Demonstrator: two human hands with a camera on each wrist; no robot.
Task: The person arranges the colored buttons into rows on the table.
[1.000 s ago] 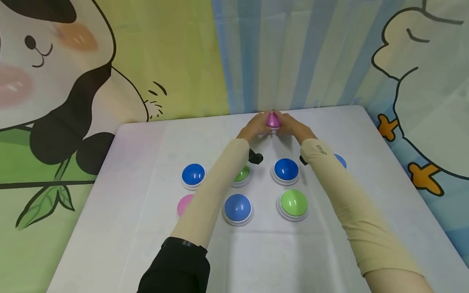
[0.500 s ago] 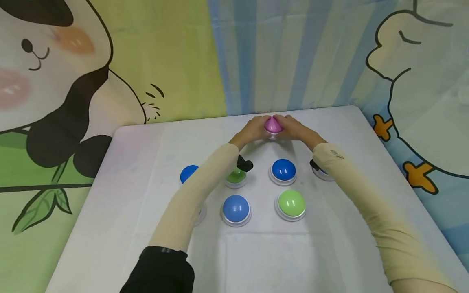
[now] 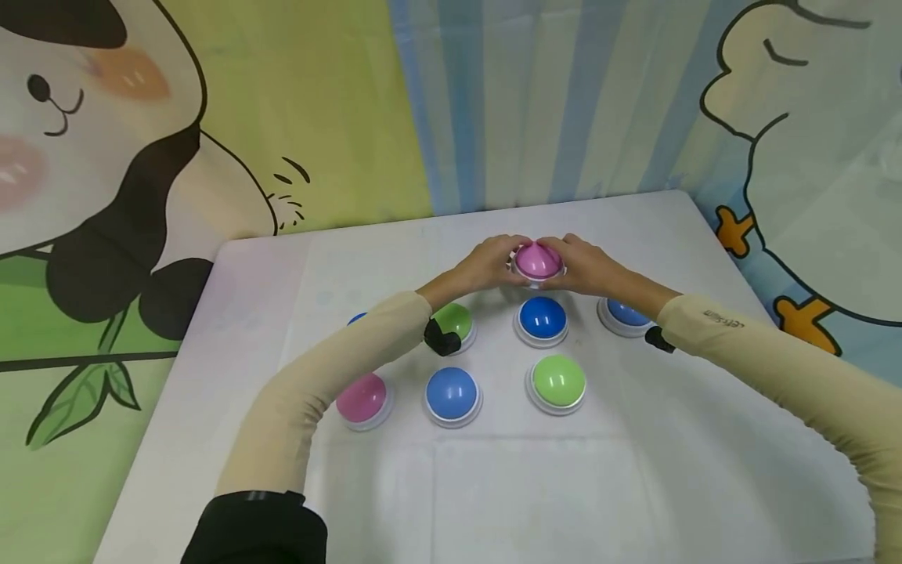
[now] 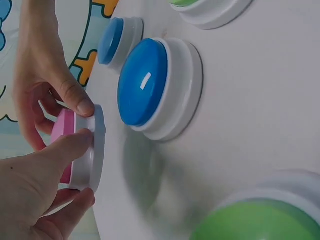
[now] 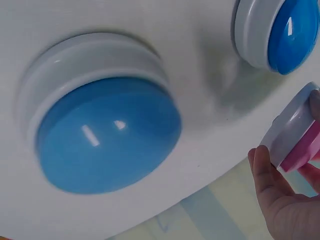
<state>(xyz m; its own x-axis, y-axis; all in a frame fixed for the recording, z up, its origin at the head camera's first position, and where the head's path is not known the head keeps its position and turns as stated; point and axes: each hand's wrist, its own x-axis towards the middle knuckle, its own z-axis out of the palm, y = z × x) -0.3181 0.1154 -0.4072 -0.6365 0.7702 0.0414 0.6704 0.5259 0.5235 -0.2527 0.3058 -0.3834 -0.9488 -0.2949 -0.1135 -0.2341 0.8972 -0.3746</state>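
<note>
A pink push button [image 3: 539, 261] with a white round base is held between both hands, above the back part of the table. From its left side, my left hand [image 3: 486, 265] grips the base; in the left wrist view its thumb lies on the white rim. The right hand [image 3: 588, 268] pinches the other side, thumb and fingers on the rim. In the left wrist view the held button [image 4: 87, 157] is tilted on edge, with a shadow on the tabletop beside it. Directly in front of the hands stands a blue button [image 3: 543, 317] on its white base.
Other buttons stand in rows on the white table [image 3: 535, 493]: a green one [image 3: 559, 381], a blue one [image 3: 452, 393], a pink one [image 3: 361, 398] and a blue one [image 3: 625, 313] by the right wrist. The left sleeve partly covers another blue one. A printed curtain [image 3: 507, 102] hangs behind.
Both hands have brought the pink button from the table's back edge nearer to me and slightly right. The elbows have spread outward, and more of the button's top shows.
</note>
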